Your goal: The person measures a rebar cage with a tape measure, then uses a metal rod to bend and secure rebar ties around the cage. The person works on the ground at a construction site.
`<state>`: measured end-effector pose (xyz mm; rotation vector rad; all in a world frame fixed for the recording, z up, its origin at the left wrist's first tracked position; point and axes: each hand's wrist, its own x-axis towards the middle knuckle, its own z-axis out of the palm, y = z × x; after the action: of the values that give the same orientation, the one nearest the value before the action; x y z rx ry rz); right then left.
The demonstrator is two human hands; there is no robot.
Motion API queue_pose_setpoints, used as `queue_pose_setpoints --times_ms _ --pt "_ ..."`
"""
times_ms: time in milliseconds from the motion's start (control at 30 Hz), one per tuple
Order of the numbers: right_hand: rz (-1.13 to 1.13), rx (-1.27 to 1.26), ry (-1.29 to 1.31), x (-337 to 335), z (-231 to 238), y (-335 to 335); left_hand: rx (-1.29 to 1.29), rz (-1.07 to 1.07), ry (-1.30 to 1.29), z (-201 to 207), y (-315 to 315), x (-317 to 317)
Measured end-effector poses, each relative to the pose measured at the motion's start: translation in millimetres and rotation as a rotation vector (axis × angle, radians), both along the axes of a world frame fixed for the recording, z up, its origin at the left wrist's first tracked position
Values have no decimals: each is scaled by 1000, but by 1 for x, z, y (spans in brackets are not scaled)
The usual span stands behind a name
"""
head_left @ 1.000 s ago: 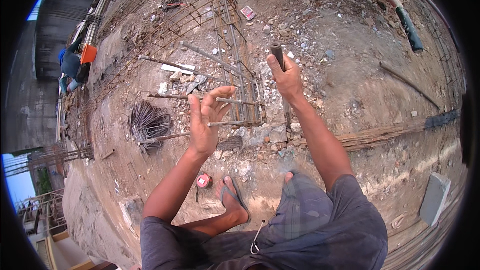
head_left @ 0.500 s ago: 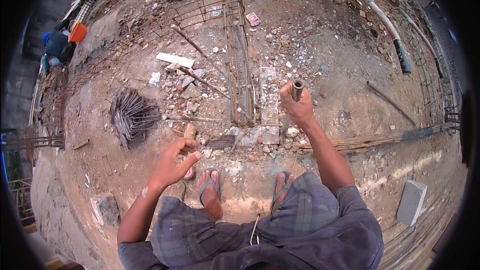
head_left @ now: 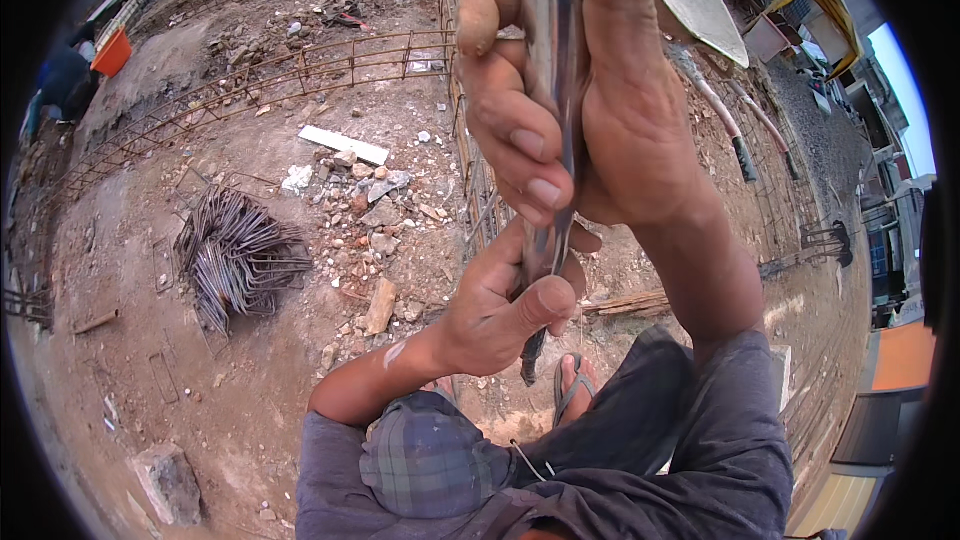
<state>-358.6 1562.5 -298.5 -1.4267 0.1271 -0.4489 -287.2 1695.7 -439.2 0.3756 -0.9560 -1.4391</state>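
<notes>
A grey steel rod (head_left: 548, 30) stands nearly upright close to the camera. My right hand (head_left: 590, 90) is wrapped around its upper part, fingers curled over it. Below it, my left hand (head_left: 505, 305) grips the rod's lower part with the thumb pressed across it. Thin wire strands (head_left: 562, 240) run alongside the rod between the two hands. The rod's dark lower end (head_left: 530, 368) pokes out under my left hand, above my sandalled foot (head_left: 575, 385).
A long rebar cage (head_left: 470, 155) runs across the dirt behind the hands. A pile of bent steel stirrups (head_left: 235, 260) lies to the left, with rubble stones (head_left: 375, 195), a white board (head_left: 345, 145) and a concrete block (head_left: 165, 480). Hoses (head_left: 742, 145) lie at right.
Both hands have risen close to the camera. My left hand, free before, now grips the rod below my right hand, and the rod stands upright.
</notes>
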Motion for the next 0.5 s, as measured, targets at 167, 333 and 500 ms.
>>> queue_pose_setpoints --times_ms 167,333,500 --pt "-716 -859 42 34 -7 -3 113 432 121 -37 -7 74" --pt "-967 -243 -50 -33 -114 -3 229 766 344 -122 -37 112" --pt "-812 228 -141 -41 -187 0 351 1078 164 -189 -75 110"
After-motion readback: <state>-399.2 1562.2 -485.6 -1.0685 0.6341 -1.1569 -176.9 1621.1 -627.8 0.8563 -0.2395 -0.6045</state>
